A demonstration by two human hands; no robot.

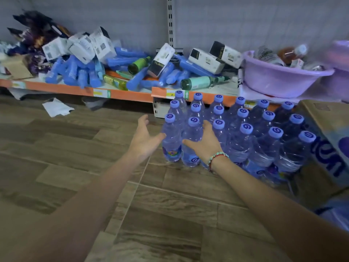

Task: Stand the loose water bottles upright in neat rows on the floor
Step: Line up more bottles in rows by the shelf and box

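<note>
I am holding both hands open at the near-left corner of the bottle block, gripping nothing. My left hand [144,134] is hanging with fingers spread and palm turned toward the bottles, its thumb tip just reaching the side of the front-left bottle [171,138]; whether it is truly touching I cannot tell. My right hand [204,141], the one wearing a beaded bracelet [217,157], is lying flat with straight fingers against the front of the second bottle [192,142], its thumb pointing left across that bottle's lower body. So the two bottles are sitting between my palms, the left hand beside them and the right hand in front. Both are standing upright, long axes vertical, caps up, shoulder to shoulder with the rest of the water bottles [243,129], which are ranged in rows on the wooden floor [94,148] back toward the orange shelf edge [128,93] and rightward to a cardboard box [324,129]. I am judging the corner pair needs only a squeeze inward and a nudge back to square it, and the right hand is the nearer one for that.
</note>
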